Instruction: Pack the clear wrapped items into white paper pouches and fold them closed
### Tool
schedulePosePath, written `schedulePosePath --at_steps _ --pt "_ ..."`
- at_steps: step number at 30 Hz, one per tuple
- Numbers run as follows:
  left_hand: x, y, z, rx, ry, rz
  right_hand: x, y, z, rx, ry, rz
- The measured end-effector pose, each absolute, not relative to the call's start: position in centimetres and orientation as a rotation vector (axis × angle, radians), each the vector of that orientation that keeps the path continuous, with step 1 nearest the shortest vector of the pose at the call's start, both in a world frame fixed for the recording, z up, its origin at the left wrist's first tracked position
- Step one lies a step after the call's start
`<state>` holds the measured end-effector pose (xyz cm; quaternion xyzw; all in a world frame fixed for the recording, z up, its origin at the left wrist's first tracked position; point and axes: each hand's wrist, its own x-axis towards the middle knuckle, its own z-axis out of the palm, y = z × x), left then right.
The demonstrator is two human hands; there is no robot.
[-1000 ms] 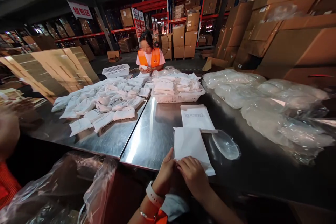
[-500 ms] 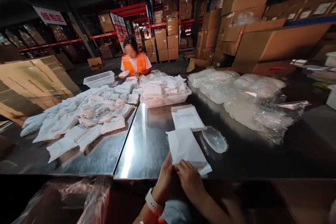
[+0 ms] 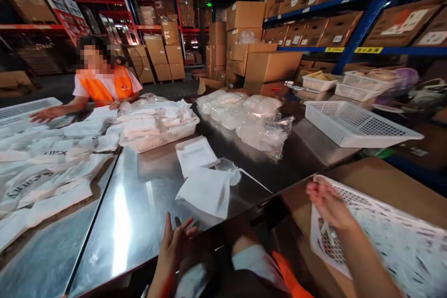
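My right hand (image 3: 328,202) grips the near rim of a white mesh basket (image 3: 384,237) that rests on a cardboard box (image 3: 380,177) to my right, fingers curled over the edge. The basket looks light and stiff, though its open lattice could flex; the rim seems the firmest hold. My left hand (image 3: 176,240) hovers open, fingers spread, holding nothing, at the steel bench (image 3: 139,205) edge just short of a flat white pouch (image 3: 206,191).
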<state>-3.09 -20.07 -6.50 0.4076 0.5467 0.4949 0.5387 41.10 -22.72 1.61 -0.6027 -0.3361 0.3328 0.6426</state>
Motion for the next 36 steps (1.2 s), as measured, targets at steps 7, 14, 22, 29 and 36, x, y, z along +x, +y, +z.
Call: schedulePosePath --at_steps 7,14,22,29,36 --pt "0.6 -18.1 -4.0 2.437 1.562 1.209 47.0 -25.6 -1.7 -1.625 -0.999 0.793" --pt "7.9 -13.1 -2.5 2.994 1.45 0.738 35.0 -13.9 0.6 -1.519 -1.598 0.485" --pt "-1.6 -11.1 -4.2 3.124 1.166 0.639 31.3 -12.3 -1.7 -1.466 -1.889 0.167" --pt "-4.7 -12.2 -3.9 3.184 1.047 0.492 28.4 -16.1 -6.4 -1.533 -1.979 0.106" --pt "-6.2 -12.1 -3.5 3.17 0.996 0.37 24.3 -17.2 -6.1 -1.61 -2.007 0.268"
